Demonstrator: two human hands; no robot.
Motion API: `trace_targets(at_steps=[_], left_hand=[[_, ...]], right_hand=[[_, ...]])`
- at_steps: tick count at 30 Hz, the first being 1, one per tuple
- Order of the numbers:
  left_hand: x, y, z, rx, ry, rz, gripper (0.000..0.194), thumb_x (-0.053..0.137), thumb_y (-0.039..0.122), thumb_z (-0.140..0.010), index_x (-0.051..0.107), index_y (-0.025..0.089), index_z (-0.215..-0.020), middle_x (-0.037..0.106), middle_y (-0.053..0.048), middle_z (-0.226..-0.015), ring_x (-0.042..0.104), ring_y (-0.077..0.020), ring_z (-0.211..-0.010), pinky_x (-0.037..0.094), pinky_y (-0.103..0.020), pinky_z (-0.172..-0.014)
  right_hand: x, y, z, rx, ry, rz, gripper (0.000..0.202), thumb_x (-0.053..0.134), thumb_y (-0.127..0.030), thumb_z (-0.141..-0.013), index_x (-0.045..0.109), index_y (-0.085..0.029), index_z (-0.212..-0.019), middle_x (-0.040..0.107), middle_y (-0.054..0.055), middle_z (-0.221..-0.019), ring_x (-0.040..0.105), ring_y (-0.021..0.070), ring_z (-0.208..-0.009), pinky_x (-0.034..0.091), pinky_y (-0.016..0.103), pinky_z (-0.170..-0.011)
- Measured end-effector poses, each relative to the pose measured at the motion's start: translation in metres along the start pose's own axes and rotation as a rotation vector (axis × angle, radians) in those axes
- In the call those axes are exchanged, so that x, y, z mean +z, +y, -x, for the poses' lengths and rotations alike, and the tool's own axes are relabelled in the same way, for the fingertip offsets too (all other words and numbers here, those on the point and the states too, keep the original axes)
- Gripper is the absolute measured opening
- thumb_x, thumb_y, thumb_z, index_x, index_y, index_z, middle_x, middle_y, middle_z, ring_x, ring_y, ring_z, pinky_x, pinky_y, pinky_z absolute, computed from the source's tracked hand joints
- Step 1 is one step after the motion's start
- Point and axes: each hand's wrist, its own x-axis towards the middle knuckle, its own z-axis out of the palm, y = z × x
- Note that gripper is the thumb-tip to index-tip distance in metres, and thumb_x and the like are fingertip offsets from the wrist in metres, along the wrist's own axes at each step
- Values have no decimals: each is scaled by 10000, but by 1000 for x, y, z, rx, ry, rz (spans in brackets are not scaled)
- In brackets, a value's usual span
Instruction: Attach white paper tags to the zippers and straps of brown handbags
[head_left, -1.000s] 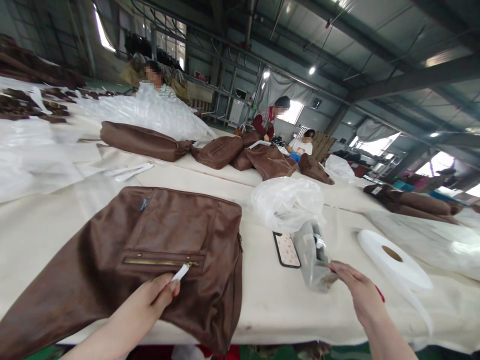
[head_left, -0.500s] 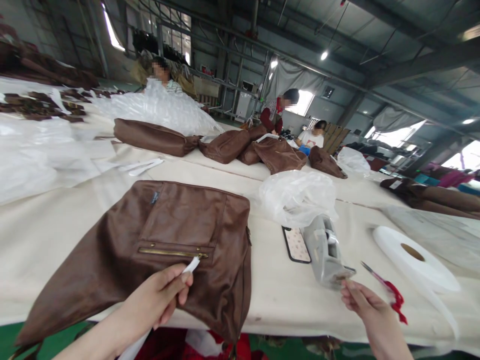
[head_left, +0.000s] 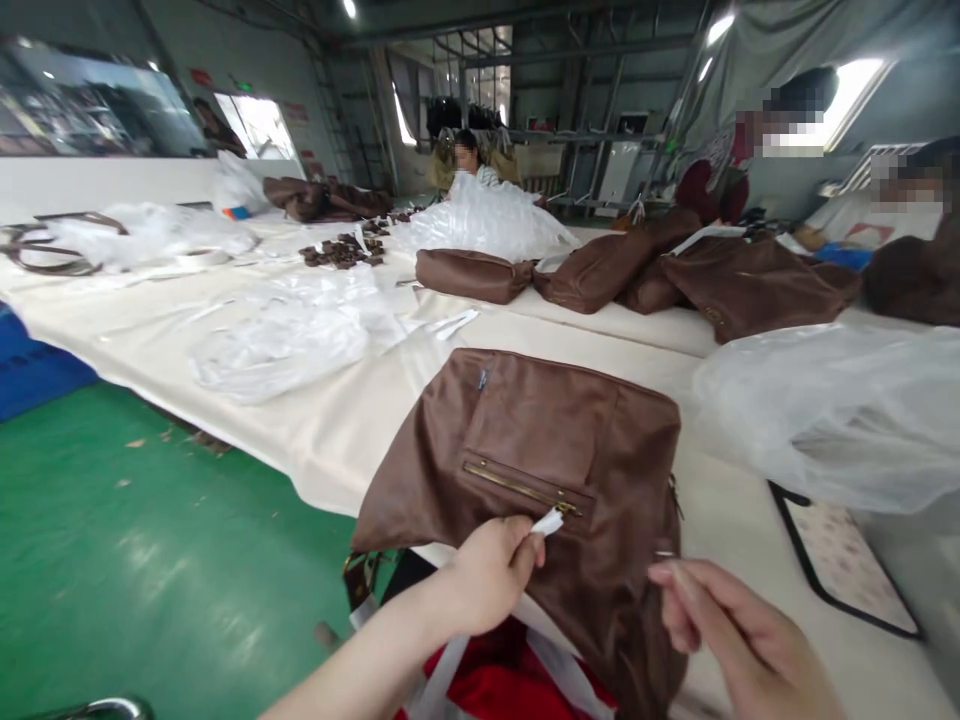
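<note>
A brown leather-like bag (head_left: 540, 420) lies on the cream-covered table, its gold zipper (head_left: 517, 485) facing up. My left hand (head_left: 499, 565) is closed on a white strip (head_left: 549, 521) at the zipper's pull end. Over the bag's lower right side, my right hand (head_left: 720, 610) pinches a small clear piece (head_left: 664, 553), probably tape, between thumb and finger. A blue-grey label (head_left: 482, 379) shows near the bag's top left.
A patterned phone (head_left: 844, 560) and clear plastic (head_left: 840, 410) lie to the right. More brown bags (head_left: 472, 275) line the table behind. Plastic sheets (head_left: 285, 335) are at left, with green floor (head_left: 187, 520) below. Several people are in the background.
The view has swung left. My right hand has left the grey tape dispenser and come over to the bag with a small clear piece. My left hand still holds the white strip.
</note>
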Motion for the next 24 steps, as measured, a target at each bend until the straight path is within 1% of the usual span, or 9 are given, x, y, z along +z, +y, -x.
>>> trace_targets(at_steps=[2, 3, 6, 11, 13, 16, 20, 22, 24], left_hand=[[-1, 0, 1, 38, 7, -11, 249, 362, 241, -905, 565, 170, -779, 492, 20, -642, 456, -121, -589, 355, -218, -560], [-1, -1, 1, 60, 8, -10, 247, 364, 235, -907, 568, 171, -782, 516, 13, -658, 475, -124, -604, 373, -218, -577], [-3, -1, 1, 126, -7, 9, 242, 363, 204, -903, 580, 176, -799, 602, -14, -732, 549, -139, -668, 428, -221, -648], [-6, -1, 3, 145, -23, 55, 229, 372, 187, -893, 588, 181, -817, 642, -21, -792, 597, -152, -738, 446, -226, -708], [-7, 0, 4, 132, -26, 77, 229, 383, 211, -898, 584, 179, -793, 620, -14, -765, 578, -148, -725, 430, -223, -683], [-7, 3, 2, 89, -31, 142, 317, 353, 317, -944, 553, 177, -744, 564, -3, -703, 523, -135, -657, 395, -225, -612], [-7, 3, -3, -31, -35, 338, 347, 338, 353, -959, 513, 173, -719, 496, 19, -631, 437, -109, -567, 360, -226, -556], [-8, 1, -5, -136, -87, 484, 341, 382, 377, -952, 511, 167, -717, 435, 45, -565, 363, -87, -493, 302, -216, -490], [-9, -1, -4, -253, -187, 697, 336, 446, 421, -936, 514, 163, -732, 351, 81, -510, 248, -61, -415, 202, -202, -419]], right_hand=[[43, -31, -16, -27, -198, -83, 436, 504, -619, -868, 682, -221, -858, 578, 9, -627, 548, 162, -577, 472, 254, -568], [58, -40, -24, -39, -280, -100, 448, 483, -617, -882, 670, -212, -847, 555, -4, -609, 522, 147, -551, 444, 245, -545], [82, -42, -39, -38, -419, -68, 457, 461, -609, -898, 633, -199, -788, 491, -34, -560, 466, 122, -504, 371, 229, -496], [85, -29, -45, 30, -452, -5, 435, 473, -595, -890, 586, -204, -737, 445, -54, -520, 415, 111, -468, 312, 228, -458], [85, -31, -45, 35, -440, 20, 420, 482, -569, -890, 570, -201, -707, 439, -57, -515, 406, 107, -469, 309, 223, -457], [84, -35, -45, 56, -433, 45, 392, 493, -530, -889, 564, -198, -691, 461, -57, -513, 426, 102, -460, 322, 216, -451], [76, -35, -46, 92, -541, -46, 373, 507, -523, -889, 628, -185, -790, 579, -23, -615, 538, 115, -529, 420, 219, -508], [73, -34, -46, 120, -584, -89, 375, 531, -532, -877, 652, -178, -846, 625, -1, -683, 588, 129, -588, 460, 232, -545], [72, -32, -45, 137, -583, -94, 372, 545, -531, -866, 656, -176, -867, 643, 8, -713, 608, 137, -610, 475, 242, -554]])
